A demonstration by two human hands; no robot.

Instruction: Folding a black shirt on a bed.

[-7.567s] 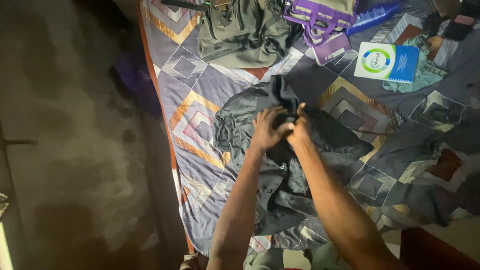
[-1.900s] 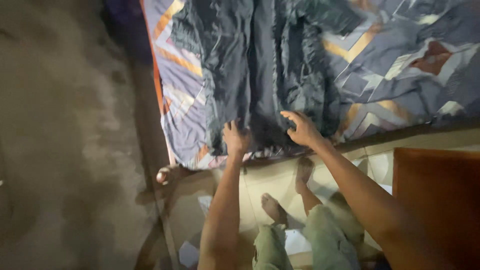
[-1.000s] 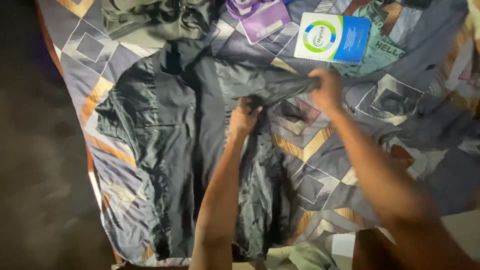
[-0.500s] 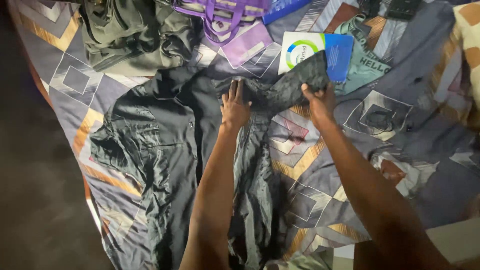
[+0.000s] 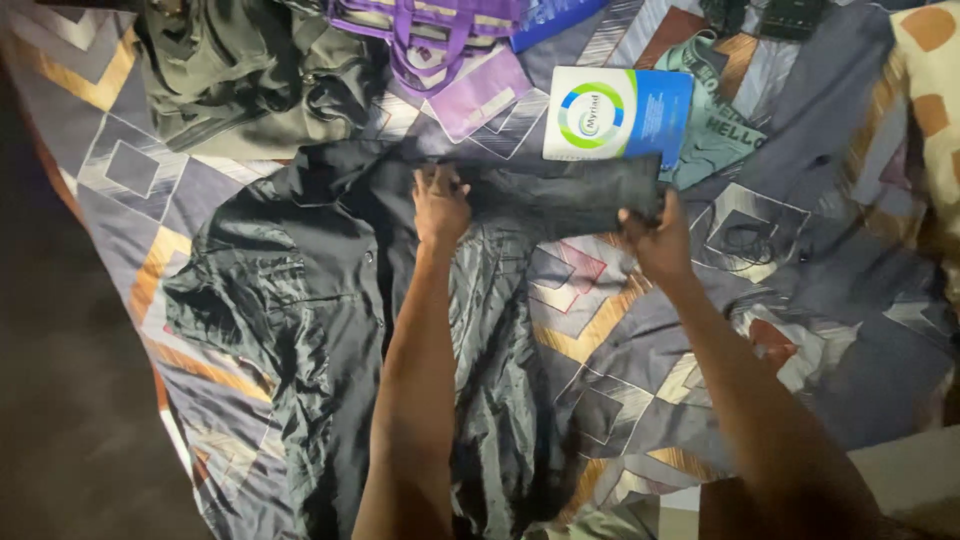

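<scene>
A dark, shiny buttoned shirt (image 5: 310, 300) lies spread face up on a bed with a patterned grey, orange and white cover (image 5: 640, 340). Its one sleeve (image 5: 560, 190) is stretched out flat to the right. My left hand (image 5: 438, 205) presses flat on the shirt where that sleeve joins the shoulder. My right hand (image 5: 655, 235) grips the sleeve's cuff end, holding it out straight. The other sleeve lies bunched at the shirt's left side.
An olive green bag (image 5: 240, 70) and a purple bag (image 5: 440, 40) lie at the head of the bed. A white, blue and green spiral notebook (image 5: 615, 115) rests on a teal garment (image 5: 720, 130). A patterned pillow (image 5: 930, 90) sits at right. Dark floor lies to the left.
The sleeve was crumpled and lifted a moment ago; my right hand has pulled it out straight and lowered it flat. My left hand stayed at the shoulder.
</scene>
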